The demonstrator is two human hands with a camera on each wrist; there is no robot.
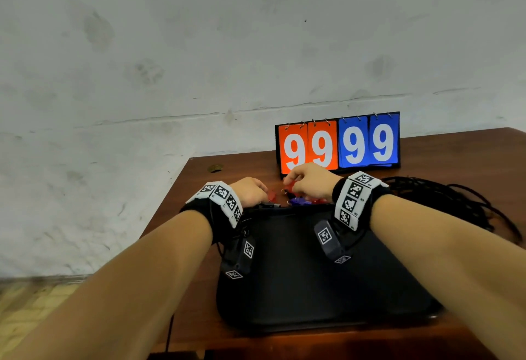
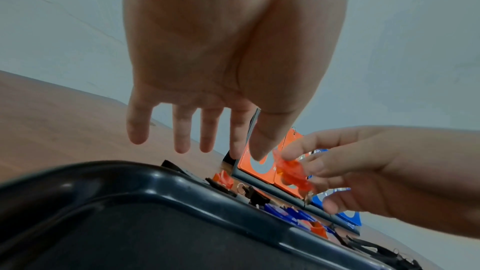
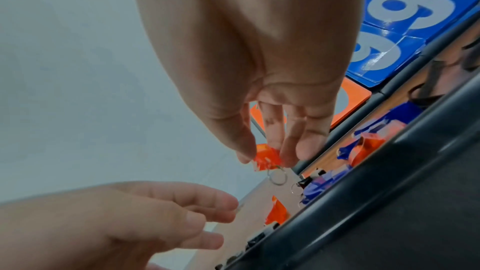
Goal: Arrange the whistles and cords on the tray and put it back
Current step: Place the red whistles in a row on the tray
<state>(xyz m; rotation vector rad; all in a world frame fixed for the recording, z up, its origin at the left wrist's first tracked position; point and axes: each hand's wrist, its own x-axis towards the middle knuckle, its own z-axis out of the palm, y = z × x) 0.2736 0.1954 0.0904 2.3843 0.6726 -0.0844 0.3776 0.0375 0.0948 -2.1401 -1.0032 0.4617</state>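
A black tray lies empty on the brown table, under both forearms. Beyond its far rim lie red and blue whistles with metal rings. My right hand pinches a red whistle between thumb and fingers, lifted above the table, its ring dangling. The same whistle shows in the left wrist view. My left hand hovers just left of it with fingers straight and relaxed, holding nothing. Another red whistle lies on the table beside the tray rim. Black cords are heaped at the right.
A flip scoreboard showing 99 in orange and 99 in blue stands just behind the whistles. A grey wall rises behind the table. The table's left edge runs close to my left wrist, with floor below.
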